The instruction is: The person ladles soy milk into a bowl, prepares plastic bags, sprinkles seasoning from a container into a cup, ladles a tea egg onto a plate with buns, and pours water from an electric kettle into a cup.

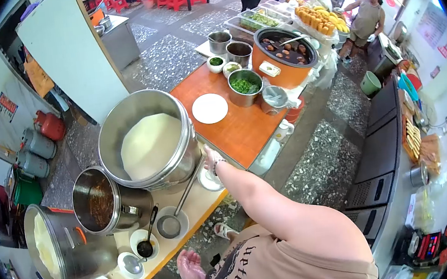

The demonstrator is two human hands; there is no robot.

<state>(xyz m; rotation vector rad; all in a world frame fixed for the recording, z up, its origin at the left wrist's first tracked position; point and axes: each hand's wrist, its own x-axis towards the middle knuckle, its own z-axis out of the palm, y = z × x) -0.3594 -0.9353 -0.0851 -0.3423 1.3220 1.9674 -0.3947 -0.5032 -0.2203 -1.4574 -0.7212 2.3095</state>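
Observation:
My right hand (pixel 212 159) is at the right side of the large steel pot (pixel 182 138), by the end of a long ladle handle; its fingers are partly hidden. The ladle's round bowl (pixel 169 226) rests in a white bowl. Below the table edge, my left hand (pixel 191 268) hangs palm up with its fingers curled loosely and nothing in it. Pale food (pixel 152 146) fills part of the large pot. Beside it stands a pot of brown sauce (pixel 101 203), and a black ladle (pixel 145 249) lies in another bowl.
A white plate (pixel 210 109) lies on the orange table (pixel 239 138). Behind it are a pot of chopped greens (pixel 245 82) and an orange cooker of dark broth (pixel 272 71). A person (pixel 367 18) stands at the back right. Another steel pot (pixel 83 252) is at the left.

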